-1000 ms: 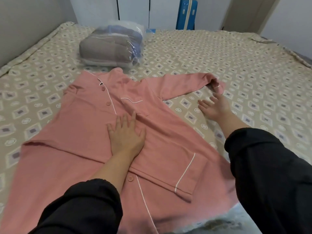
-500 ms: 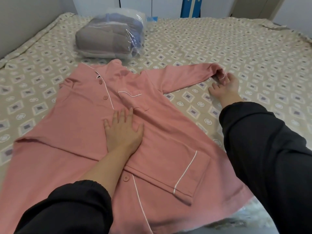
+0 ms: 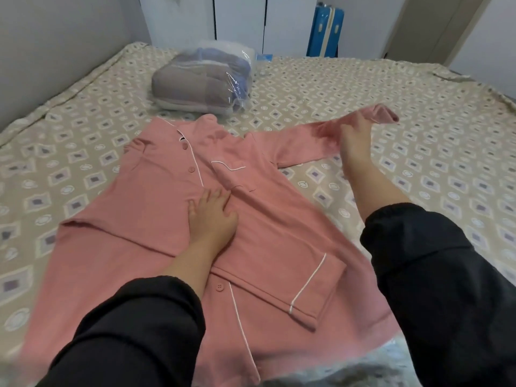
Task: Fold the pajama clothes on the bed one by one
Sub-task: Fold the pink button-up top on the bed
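Pink pajama sleeve in right hand

pajama top hem: blurred, partly behind arms | right hand fingertips: hidden under lifted pajama sleeve

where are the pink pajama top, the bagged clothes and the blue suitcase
pink pajama top (image 3: pixel 156 233): head view, on its flat front panel
bagged clothes (image 3: pixel 201 85): head view, on the bag's front side
blue suitcase (image 3: pixel 325 32): head view, on its upright shell

Pink pajama top, face-up on bed, sleeve lifted
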Tool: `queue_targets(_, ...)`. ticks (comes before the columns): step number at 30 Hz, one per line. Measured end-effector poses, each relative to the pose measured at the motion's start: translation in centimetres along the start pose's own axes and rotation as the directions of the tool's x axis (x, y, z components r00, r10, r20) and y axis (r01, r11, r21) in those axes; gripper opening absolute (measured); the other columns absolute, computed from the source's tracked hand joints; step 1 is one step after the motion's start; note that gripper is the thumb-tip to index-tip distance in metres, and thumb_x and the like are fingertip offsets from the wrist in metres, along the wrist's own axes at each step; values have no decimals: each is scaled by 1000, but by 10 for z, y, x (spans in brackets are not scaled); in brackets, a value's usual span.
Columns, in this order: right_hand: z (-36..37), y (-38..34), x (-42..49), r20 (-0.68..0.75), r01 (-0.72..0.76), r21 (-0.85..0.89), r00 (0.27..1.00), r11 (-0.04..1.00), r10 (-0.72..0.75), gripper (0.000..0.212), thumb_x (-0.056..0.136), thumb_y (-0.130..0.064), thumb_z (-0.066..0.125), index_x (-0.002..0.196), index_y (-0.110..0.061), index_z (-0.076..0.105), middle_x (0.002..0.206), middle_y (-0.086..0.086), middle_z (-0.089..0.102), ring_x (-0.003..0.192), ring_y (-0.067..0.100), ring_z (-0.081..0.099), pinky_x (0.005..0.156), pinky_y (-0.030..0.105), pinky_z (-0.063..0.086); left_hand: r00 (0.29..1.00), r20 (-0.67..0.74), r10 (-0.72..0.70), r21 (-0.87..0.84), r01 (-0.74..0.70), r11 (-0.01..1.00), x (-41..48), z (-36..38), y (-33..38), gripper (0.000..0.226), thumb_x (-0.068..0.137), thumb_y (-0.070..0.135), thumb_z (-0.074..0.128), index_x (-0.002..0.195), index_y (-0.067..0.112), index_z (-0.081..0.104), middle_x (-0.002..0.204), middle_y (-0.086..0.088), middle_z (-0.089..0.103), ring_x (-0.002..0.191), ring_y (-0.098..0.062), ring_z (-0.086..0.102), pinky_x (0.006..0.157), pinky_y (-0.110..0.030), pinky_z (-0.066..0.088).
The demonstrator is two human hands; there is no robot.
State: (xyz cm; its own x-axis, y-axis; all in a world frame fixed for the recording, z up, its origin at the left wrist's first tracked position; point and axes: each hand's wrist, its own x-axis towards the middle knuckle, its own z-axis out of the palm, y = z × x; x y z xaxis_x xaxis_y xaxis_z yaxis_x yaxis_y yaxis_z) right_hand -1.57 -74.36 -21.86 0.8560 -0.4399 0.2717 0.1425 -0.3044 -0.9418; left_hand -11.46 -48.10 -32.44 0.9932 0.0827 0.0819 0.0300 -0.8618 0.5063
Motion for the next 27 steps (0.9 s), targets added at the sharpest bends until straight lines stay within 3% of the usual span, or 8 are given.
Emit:
queue_targets(3, 12, -44, -88, 243, 366, -100, 911, 925, -334, 50, 75, -8, 40, 118, 5, 60, 133, 12, 50, 123, 21, 44, 109, 24, 32, 992, 53, -115, -586, 124, 801, -7, -24, -7, 39, 94, 15, 50, 132, 19, 57, 144, -5, 48, 141, -20, 34, 118, -38, 20)
queue_targets(5, 8, -39, -153, 463, 523, -102, 778, 846, -425, 44, 80, -9, 42, 117, 1, 65, 134, 2, 48, 126, 10, 41, 109, 8, 20, 957, 162, -239, -894, 245, 376, -19, -47, -13, 33, 96, 24, 47, 123, 14, 62, 130, -10, 58, 131, -26, 48, 109, -34, 36)
queue_targets(7, -3, -18, -202, 651, 509, -181, 703, 841, -286, 36, 85, -15, 48, 114, -12, 68, 147, -9, 35, 133, 4, 34, 111, 12, 17, 892, 354, -281, -935, 335, -116, -35, -66, -28, 41, 103, 31, 31, 127, 6, 53, 123, -17, 59, 116, -31, 56, 95, -34, 43)
queue_targets(9, -14, 12, -233, 705, 496, -421, 705, 759, -70, 43, 93, -22, 48, 135, -12, 49, 159, -3, 18, 140, 12, 27, 114, 24, 16, 840, 473, -265, -866, 388, -315, -54, -79, -45, 44, 103, 43, 25, 120, 10, 50, 111, -16, 58, 95, -29, 59, 82, -39, 45)
queue_targets(11, -20, 26, -252, 681, 474, -646, 712, 598, 172, 60, 100, -33, 37, 152, -10, 17, 161, 9, 3, 147, 20, 8, 117, 31, 4, 806, 534, -256, -836, 457, -304, -70, -87, -50, 41, 101, 47, 32, 121, 14, 47, 118, -13, 57, 99, -26, 58, 86, -40, 45)
queue_targets(16, -10, 28, -257, 645, 443, -707, 724, 551, 244, 62, 101, -43, 29, 154, -20, 6, 161, 9, -4, 149, 24, -2, 119, 38, 0, 804, 403, -437, -796, 543, 267, -90, -86, -21, 18, 90, 0, 56, 107, 3, 60, 98, -15, 62, 71, -20, 58, 52, -28, 53)
queue_targets(22, -14, 25, -251, 653, 414, -689, 711, 595, 262, 64, 99, -42, 38, 154, -22, 12, 162, 6, 0, 149, 23, 2, 119, 38, 5, 861, 469, -195, -882, 470, -48, -129, -123, -19, 30, 90, -13, 37, 76, 5, 57, 59, -5, 62, 49, -12, 60, 43, -20, 50)
queue_targets(27, -13, 16, -251, 636, 370, -692, 719, 620, 282, 63, 98, -40, 41, 153, -21, 18, 162, 6, 5, 148, 24, 7, 119, 37, 7, 819, 360, -448, -669, 561, 487, -177, -126, -77, 21, 70, -3, 59, 86, 10, 56, 71, -12, 50, 62, -21, 45, 61, -28, 37)
